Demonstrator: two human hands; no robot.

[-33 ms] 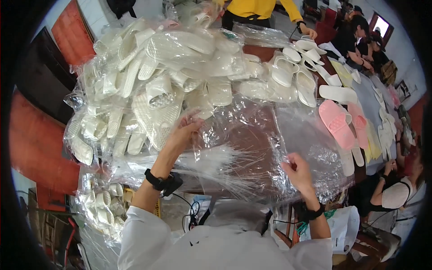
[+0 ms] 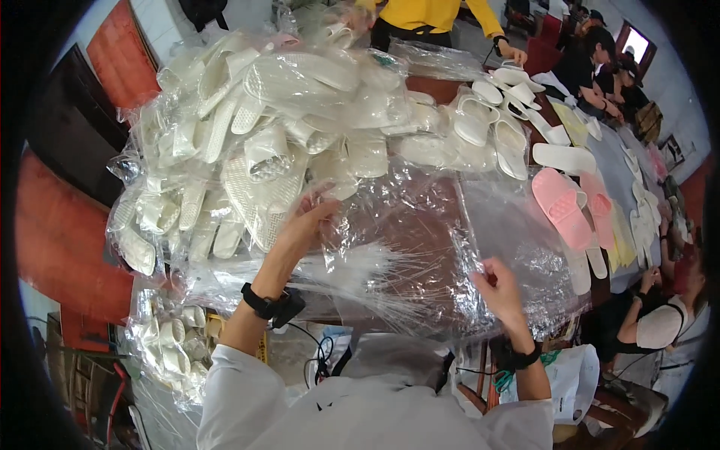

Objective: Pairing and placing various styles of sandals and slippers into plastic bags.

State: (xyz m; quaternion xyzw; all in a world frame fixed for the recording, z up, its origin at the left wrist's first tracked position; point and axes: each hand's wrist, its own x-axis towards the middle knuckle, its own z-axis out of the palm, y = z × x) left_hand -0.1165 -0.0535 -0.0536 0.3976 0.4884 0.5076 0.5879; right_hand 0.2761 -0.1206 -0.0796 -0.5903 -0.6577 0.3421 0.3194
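Note:
A clear plastic bag [image 2: 420,199] is stretched between my hands over the brown tabletop. My left hand [image 2: 313,208] pinches its left side, close to the heap of white slippers [image 2: 262,199] wrapped in clear plastic. On the other side, my right hand [image 2: 496,285] has thumb and fingers closed on the bag's right edge. Beneath the bag lies a fanned bundle of thin, clear strands [image 2: 367,270]. Nothing shows inside the bag. Glare on the film hides exactly where my fingertips grip.
Pink slippers [image 2: 561,206] and loose white slippers [image 2: 564,157] lie to the right. More wrapped slippers [image 2: 172,345] sit low at the left. Across the table stands a person in yellow [image 2: 420,13]; other people [image 2: 596,67] are along the right. A white bag [image 2: 574,382] hangs below the table edge.

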